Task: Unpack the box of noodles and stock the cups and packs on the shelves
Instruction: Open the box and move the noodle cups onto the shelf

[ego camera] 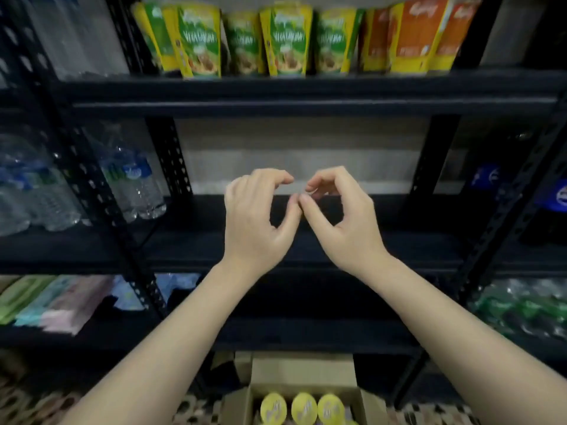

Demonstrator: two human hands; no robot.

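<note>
My left hand [254, 219] and my right hand [340, 216] hover side by side over the bare middle shelf [399, 240]. Their fingers are loosely curved, the thumb tips touch, and neither holds anything. Below, on the floor, an open cardboard box [302, 371] shows three yellow-lidded noodle cups [303, 407]. On the top shelf stand several green noodle cups [287, 41], with orange noodle cups [417, 35] to their right.
The black metal rack has upright posts on each side of the bay. Water bottles [135, 185] fill the left bay, dark soda bottles [552, 204] the right, green bottles [521, 308] below them. Pastel packs [58, 302] lie lower left.
</note>
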